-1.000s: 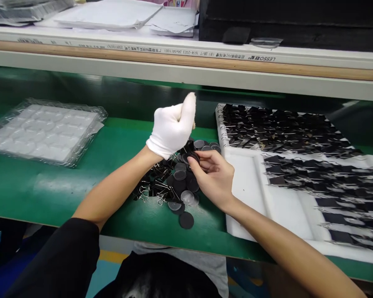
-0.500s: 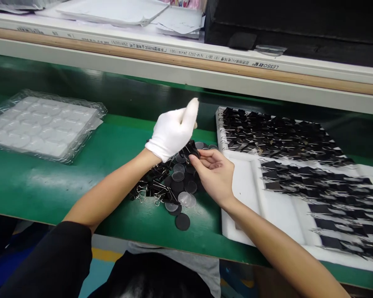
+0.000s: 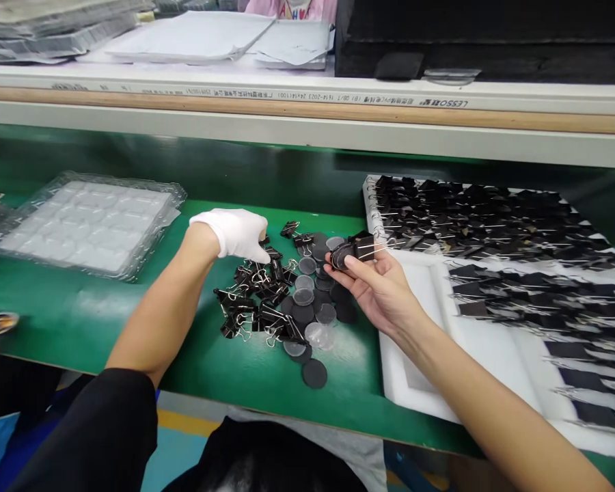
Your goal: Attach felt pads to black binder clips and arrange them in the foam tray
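My right hand [image 3: 376,283], bare, holds a black binder clip clamped on dark round discs [image 3: 352,250] between thumb and fingers, just left of the white foam tray [image 3: 415,321]. My left hand [image 3: 234,232], in a white glove, reaches down into the heap of loose black binder clips [image 3: 256,301] on the green bench. Its fingertips are bent onto the heap, and I cannot see whether they hold a clip. Loose dark and clear round discs [image 3: 307,304] lie beside the clips.
Rows of clipped black pieces [image 3: 471,219] fill the foam tray at right. A clear plastic blister tray [image 3: 89,222] lies at left. A shelf rail [image 3: 307,126] crosses overhead with papers [image 3: 195,34] on top. The bench's front edge is near my body.
My left hand dropped from its raised position beside the right hand and moved left onto the clip heap. My right hand now holds the clipped discs alone and shifted slightly right.
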`<move>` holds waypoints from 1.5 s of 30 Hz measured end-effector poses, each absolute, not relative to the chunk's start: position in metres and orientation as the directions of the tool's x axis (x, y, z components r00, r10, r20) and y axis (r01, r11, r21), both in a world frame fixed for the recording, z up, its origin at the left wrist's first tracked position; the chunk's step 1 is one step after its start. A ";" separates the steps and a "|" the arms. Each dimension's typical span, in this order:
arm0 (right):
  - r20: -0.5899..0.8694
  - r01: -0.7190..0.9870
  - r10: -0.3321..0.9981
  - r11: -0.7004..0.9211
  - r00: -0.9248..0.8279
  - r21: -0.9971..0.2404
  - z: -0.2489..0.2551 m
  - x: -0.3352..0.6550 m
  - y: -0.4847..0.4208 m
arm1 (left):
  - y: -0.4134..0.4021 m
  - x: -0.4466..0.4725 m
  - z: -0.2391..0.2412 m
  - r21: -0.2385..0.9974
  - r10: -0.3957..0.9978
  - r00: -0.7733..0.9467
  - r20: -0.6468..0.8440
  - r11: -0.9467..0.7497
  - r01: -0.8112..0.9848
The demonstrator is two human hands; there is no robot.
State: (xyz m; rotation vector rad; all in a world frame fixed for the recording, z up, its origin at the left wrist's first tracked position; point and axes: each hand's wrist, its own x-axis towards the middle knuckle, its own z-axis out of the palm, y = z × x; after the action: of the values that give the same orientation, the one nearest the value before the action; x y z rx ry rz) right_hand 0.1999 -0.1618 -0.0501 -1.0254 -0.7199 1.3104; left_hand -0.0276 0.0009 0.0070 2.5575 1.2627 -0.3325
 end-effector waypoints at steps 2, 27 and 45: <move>-0.130 -0.416 0.979 -0.053 0.158 -0.908 -0.052 0.199 -0.162 | -0.002 -0.022 0.005 0.133 0.766 0.565 -0.306 -0.553 0.823; 0.192 -0.049 0.968 0.202 0.161 -0.978 -0.059 0.194 -0.172 | -0.054 0.017 0.028 0.581 0.554 0.782 0.287 -0.749 0.317; 0.560 0.282 0.787 0.492 0.261 -0.824 -0.065 0.175 -0.180 | -0.099 0.053 0.009 0.597 0.814 0.382 0.438 -0.581 0.552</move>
State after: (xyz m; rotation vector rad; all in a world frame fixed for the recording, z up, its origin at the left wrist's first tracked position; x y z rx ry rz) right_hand 0.1753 -0.1800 -0.0647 -1.0574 -1.3105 0.4458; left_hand 0.0533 -0.0993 0.0087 2.2938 1.1888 1.0263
